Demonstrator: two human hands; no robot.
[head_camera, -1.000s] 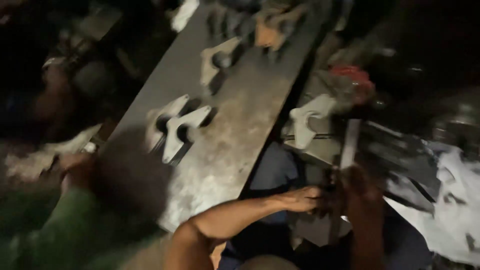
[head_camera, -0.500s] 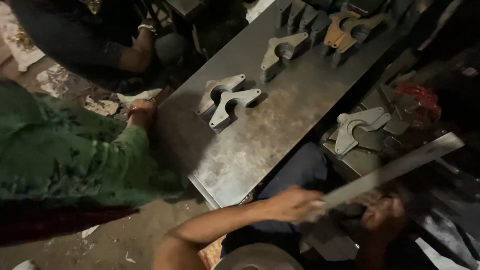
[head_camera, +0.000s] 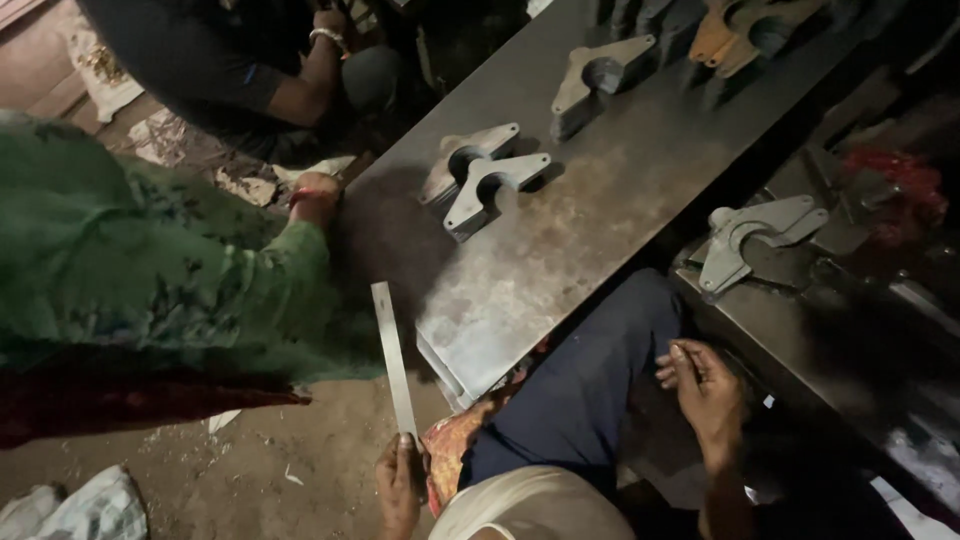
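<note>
A worker seated at the end of a long steel desk (head_camera: 600, 230) holds a flat metal strip (head_camera: 394, 362) upright in the left hand (head_camera: 402, 485), the grip closed narrowly around its lower end while the rest of the strip rises past the near corner of the desk. The right hand (head_camera: 708, 392) hangs loose over the dark trouser leg (head_camera: 590, 380), fingers (head_camera: 672, 368) half curled and holding nothing. On the desk lie two grey cut brackets (head_camera: 485, 178) side by side, touching, with a third bracket (head_camera: 598, 75) further up and rust-coloured pieces (head_camera: 740, 30) at the far end. Another grey bracket (head_camera: 755, 235) rests on a darker surface to the right. A person in a green garment (head_camera: 150, 270) crouches at the desk's left edge, one hand (head_camera: 315, 192) against it.
</note>
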